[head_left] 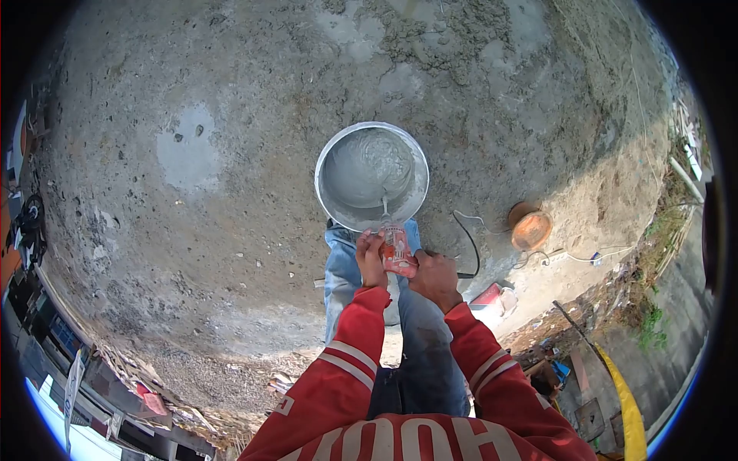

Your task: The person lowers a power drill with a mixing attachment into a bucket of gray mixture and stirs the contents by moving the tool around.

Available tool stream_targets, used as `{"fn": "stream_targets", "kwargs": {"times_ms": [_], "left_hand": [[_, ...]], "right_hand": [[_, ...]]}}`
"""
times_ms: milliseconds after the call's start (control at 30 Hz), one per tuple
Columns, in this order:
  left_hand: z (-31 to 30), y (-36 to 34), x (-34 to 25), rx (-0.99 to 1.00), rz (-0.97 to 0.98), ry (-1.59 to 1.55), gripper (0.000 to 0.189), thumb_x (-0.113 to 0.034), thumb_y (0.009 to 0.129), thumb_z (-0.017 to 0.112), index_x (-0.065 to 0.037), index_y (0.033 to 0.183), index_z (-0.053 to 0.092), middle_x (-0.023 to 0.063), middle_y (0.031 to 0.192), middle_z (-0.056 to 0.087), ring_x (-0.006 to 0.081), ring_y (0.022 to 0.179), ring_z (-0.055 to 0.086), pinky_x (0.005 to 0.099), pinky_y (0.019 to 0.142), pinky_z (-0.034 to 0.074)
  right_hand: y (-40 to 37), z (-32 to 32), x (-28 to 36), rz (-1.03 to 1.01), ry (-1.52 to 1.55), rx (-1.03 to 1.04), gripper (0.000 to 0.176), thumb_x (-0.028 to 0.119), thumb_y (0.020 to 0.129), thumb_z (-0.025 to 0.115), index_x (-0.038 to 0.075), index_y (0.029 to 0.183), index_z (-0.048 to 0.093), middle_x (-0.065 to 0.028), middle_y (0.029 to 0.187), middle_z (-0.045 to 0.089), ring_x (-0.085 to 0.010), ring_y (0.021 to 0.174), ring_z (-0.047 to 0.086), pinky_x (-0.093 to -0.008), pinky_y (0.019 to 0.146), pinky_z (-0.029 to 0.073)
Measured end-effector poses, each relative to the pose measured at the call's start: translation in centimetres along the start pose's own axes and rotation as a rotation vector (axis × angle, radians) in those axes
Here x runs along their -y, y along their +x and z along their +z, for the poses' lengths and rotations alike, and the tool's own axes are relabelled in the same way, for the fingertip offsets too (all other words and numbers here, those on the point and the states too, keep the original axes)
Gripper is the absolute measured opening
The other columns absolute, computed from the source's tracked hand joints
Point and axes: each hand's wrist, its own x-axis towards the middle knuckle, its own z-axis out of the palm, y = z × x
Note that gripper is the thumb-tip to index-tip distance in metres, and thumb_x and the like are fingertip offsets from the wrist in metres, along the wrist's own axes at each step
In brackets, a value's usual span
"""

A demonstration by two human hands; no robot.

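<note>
Fingers, left hand (371,260) and right hand (436,278): clenched on red drill (398,252) | over bucket (327,165)

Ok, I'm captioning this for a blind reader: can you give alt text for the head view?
Seen from above, a person's left hand and right hand grip a red power tool whose shaft dips into a grey bucket of wet grey mix on rough concrete ground. An orange round object lies to the right.
</note>
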Motion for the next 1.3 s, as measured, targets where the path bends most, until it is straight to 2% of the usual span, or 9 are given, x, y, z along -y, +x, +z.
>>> {"fn": "stream_targets", "kwargs": {"times_ms": [33, 67, 133, 233, 633, 733, 867, 1067, 1300], "left_hand": [[-1.1, 0.6, 0.1, 0.102, -0.175, -0.03, 0.036, -0.024, 0.094, 0.07, -0.006, 0.124, 0.063, 0.0114, 0.106, 0.074, 0.0243, 0.093, 0.073, 0.0373, 0.087, 0.059], [-2.1, 0.8, 0.4, 0.1, -0.175, -0.031, 0.036, -0.024, 0.094, 0.07, -0.006, 0.124, 0.063, 0.0114, 0.106, 0.074, 0.0243, 0.093, 0.073, 0.0373, 0.087, 0.059], [-1.5, -0.2, -1.3, 0.355, -0.702, -0.074, 0.037, -0.023, 0.092, 0.073, -0.007, 0.124, 0.064, 0.0112, 0.106, 0.074, 0.0247, 0.091, 0.074, 0.0399, 0.081, 0.062], [0.3, -0.8, -2.4, 0.274, -0.786, 0.034, 0.036, -0.025, 0.092, 0.073, -0.007, 0.122, 0.065, 0.0118, 0.105, 0.074, 0.0269, 0.088, 0.075, 0.0438, 0.075, 0.064], [-0.6, 1.7, 0.6, 0.295, -0.809, 0.206, 0.034, -0.02, 0.093, 0.074, -0.006, 0.122, 0.064, 0.0125, 0.102, 0.074, 0.0295, 0.084, 0.075, 0.0462, 0.076, 0.065], [-0.7, 0.9, 1.2, 0.337, -0.752, 0.065, 0.031, -0.017, 0.095, 0.07, -0.006, 0.124, 0.063, 0.0124, 0.104, 0.074, 0.0287, 0.087, 0.075, 0.0454, 0.076, 0.065], [-0.3, 1.1, 2.4, 0.311, -0.759, 0.114, 0.028, -0.014, 0.097, 0.067, -0.006, 0.124, 0.063, 0.0124, 0.106, 0.074, 0.0271, 0.09, 0.075, 0.0437, 0.076, 0.065], [-1.7, 1.5, 5.3, 0.428, -0.663, 0.045, 0.029, -0.014, 0.097, 0.067, -0.006, 0.125, 0.064, 0.0118, 0.106, 0.074, 0.0253, 0.092, 0.075, 0.0412, 0.076, 0.065], [0.7, 0.6, 1.9, 0.361, -0.708, 0.172, 0.026, -0.015, 0.095, 0.071, -0.003, 0.119, 0.067, 0.0121, 0.103, 0.074, 0.0251, 0.084, 0.075, 0.0396, 0.075, 0.064]], "right_hand": [[-0.2, 0.0, -0.3, -0.048, -0.016, 0.013, 0.022, 0.024, 0.075, 0.076, 0.009, 0.09, 0.071, -0.0193, 0.079, 0.074, -0.0422, 0.076, 0.074, -0.053, 0.07, 0.059], [-0.4, 0.0, -0.5, -0.096, -0.032, 0.027, 0.021, 0.023, 0.075, 0.076, 0.009, 0.089, 0.071, -0.0188, 0.078, 0.073, -0.042, 0.074, 0.073, -0.0525, 0.069, 0.059], [-0.8, -0.4, -0.5, -0.092, -0.034, 0.031, 0.021, 0.023, 0.074, 0.076, 0.009, 0.089, 0.07, -0.018, 0.079, 0.073, -0.0416, 0.074, 0.073, -0.0516, 0.068, 0.059], [-0.5, -0.5, -1.3, -0.085, -0.046, 0.04, 0.021, 0.021, 0.073, 0.076, 0.008, 0.088, 0.07, -0.0163, 0.084, 0.073, -0.0405, 0.074, 0.073, -0.0502, 0.067, 0.059], [-0.9, -0.9, -2.2, -0.118, -0.067, 0.069, 0.028, 0.016, 0.067, 0.077, 0.007, 0.092, 0.067, -0.0136, 0.089, 0.071, -0.0394, 0.076, 0.073, -0.0494, 0.068, 0.059], [-0.5, -1.5, -2.0, -0.13, -0.081, 0.091, 0.029, 0.016, 0.067, 0.077, 0.007, 0.093, 0.067, -0.0141, 0.09, 0.071, -0.0398, 0.076, 0.072, -0.0495, 0.068, 0.059], [-1.2, -1.4, -3.0, -0.111, -0.042, 0.06, 0.027, 0.017, 0.069, 0.076, 0.007, 0.092, 0.067, -0.0143, 0.09, 0.071, -0.0403, 0.076, 0.072, -0.0497, 0.068, 0.059], [-1.6, -0.7, -4.2, -0.107, -0.009, 0.031, 0.024, 0.018, 0.071, 0.077, 0.008, 0.09, 0.066, -0.0125, 0.088, 0.071, -0.039, 0.076, 0.072, -0.0493, 0.067, 0.059], [-1.5, -0.7, -3.3, -0.084, 0.0, -0.005, 0.024, 0.02, 0.072, 0.078, 0.009, 0.089, 0.066, -0.0121, 0.088, 0.071, -0.0388, 0.075, 0.072, -0.0494, 0.066, 0.058]]}}
